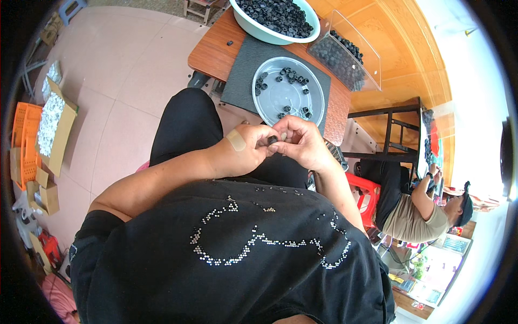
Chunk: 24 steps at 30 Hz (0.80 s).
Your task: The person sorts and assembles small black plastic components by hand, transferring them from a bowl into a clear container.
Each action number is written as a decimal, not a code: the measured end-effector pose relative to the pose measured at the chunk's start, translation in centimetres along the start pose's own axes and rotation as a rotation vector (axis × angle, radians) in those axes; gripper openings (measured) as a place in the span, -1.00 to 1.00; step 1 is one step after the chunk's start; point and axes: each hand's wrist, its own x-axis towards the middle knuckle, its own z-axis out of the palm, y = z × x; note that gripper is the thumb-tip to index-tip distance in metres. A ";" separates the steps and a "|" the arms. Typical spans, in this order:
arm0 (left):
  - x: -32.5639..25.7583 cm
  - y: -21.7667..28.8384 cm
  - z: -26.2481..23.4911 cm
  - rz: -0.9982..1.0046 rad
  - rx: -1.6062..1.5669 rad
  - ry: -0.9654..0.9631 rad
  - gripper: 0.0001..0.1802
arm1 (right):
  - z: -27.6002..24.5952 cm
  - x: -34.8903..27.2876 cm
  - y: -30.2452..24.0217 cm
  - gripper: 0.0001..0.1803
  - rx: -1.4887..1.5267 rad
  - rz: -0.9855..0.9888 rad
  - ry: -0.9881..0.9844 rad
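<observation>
My left hand (244,149), with a plaster on its back, and my right hand (302,141) meet over my lap, just below the table edge. Between their fingertips they pinch a small black round part (272,140). Just beyond my hands a clear round plastic tray (270,105) lies on a dark grey mat (243,75) and holds several of the same black parts (291,75).
A pale green basin (259,31) heaped with black parts stands at the back of the brown table (210,51), beside a clear box (350,54) of more. Cardboard boxes (54,127) of white pieces and orange crates (24,135) lie left. Another person (415,208) sits at right.
</observation>
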 end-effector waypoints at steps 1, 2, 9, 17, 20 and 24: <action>0.0 0.0 0.1 -0.011 -0.050 0.009 -0.83 | 0.0 0.0 0.1 -0.77 -0.022 -0.009 0.009; 0.1 0.0 0.1 -0.012 -0.051 0.006 -0.83 | 0.0 -0.1 0.2 -0.79 -0.045 -0.017 0.019; 0.3 -1.5 0.6 -0.036 -0.143 0.107 -0.81 | 0.0 0.3 1.4 -0.80 -0.365 -0.107 0.114; 0.3 -0.6 0.1 -0.015 -0.216 0.147 -0.79 | 0.4 0.4 1.2 -0.65 -0.541 -0.415 0.258; 0.5 -0.6 -0.5 -0.036 -0.140 0.045 -0.55 | 0.6 0.8 2.5 -0.65 -0.643 -0.661 0.367; 0.8 -1.3 -0.9 -0.167 -0.416 0.157 -0.48 | 0.6 0.8 3.5 -0.66 -0.590 -0.505 0.363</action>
